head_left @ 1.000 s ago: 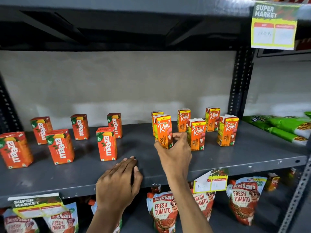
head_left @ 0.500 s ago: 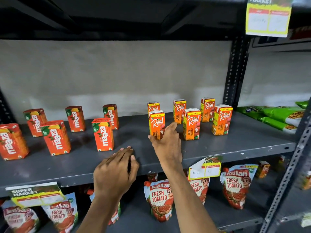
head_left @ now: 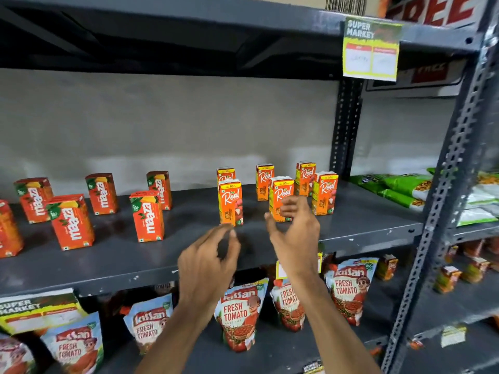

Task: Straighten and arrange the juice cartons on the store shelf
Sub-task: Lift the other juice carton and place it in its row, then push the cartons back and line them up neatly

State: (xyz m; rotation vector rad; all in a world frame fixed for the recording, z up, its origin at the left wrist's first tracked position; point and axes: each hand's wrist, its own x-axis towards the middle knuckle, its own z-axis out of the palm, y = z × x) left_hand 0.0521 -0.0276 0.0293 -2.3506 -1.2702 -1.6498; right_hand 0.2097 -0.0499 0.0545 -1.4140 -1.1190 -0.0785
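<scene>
Hands [head_left: 209, 261] [head_left: 294, 236] apparently empty, near Real cartons [head_left: 230, 202]

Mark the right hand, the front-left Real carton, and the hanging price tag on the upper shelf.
right hand [head_left: 295, 233], head view, on its back.
front-left Real carton [head_left: 230, 202], head view, on its front face.
price tag [head_left: 370, 51], head view, on its centre.

"Real" on orange cartons [head_left: 230, 202], "maaza" on red cartons [head_left: 147, 217], "Kissan Fresh Tomato" pouches [head_left: 239, 314], "Super Market" tag [head_left: 371, 49].
</scene>
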